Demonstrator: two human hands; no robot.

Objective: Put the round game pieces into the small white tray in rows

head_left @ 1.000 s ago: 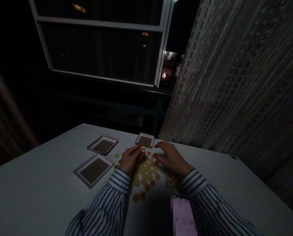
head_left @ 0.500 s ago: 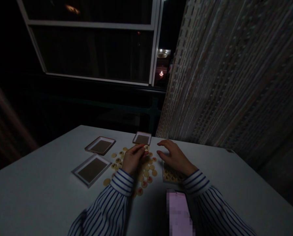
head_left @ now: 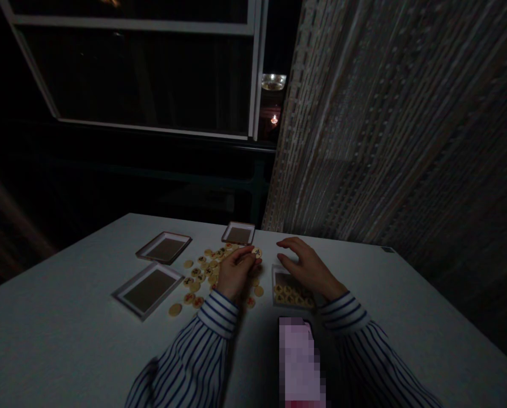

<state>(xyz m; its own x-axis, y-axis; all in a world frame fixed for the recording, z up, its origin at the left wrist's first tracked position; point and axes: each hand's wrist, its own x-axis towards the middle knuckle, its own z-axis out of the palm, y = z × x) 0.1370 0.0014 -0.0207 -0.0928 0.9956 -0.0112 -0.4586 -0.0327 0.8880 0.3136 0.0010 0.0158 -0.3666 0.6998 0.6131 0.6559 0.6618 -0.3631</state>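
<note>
Between thumb and fingers, my left hand (head_left: 237, 272) pinches a round xiangqi piece (head_left: 257, 253) with a dark character on its face. Below and around that hand lie many loose xiangqi pieces (head_left: 208, 271), some marked black, some red, others blank side up. My right hand (head_left: 310, 269) hangs with thumb and fingers apart and nothing between them. Partly under it stands a shallow box (head_left: 274, 290) with rows of pieces along its near side; my right hand and wrist hide its right part.
Three more shallow boxes stand on the white table (head_left: 66, 317): one at the far left (head_left: 163, 247), one at the near left (head_left: 149, 290), one at the back (head_left: 238, 233). A phone (head_left: 301, 362) lies in front. A string curtain (head_left: 342, 141) hangs behind at right.
The view has shifted slightly, so the table things sit further left. My left hand, still holding the piece, has moved right towards my right hand, uncovering more loose pieces at left.
</note>
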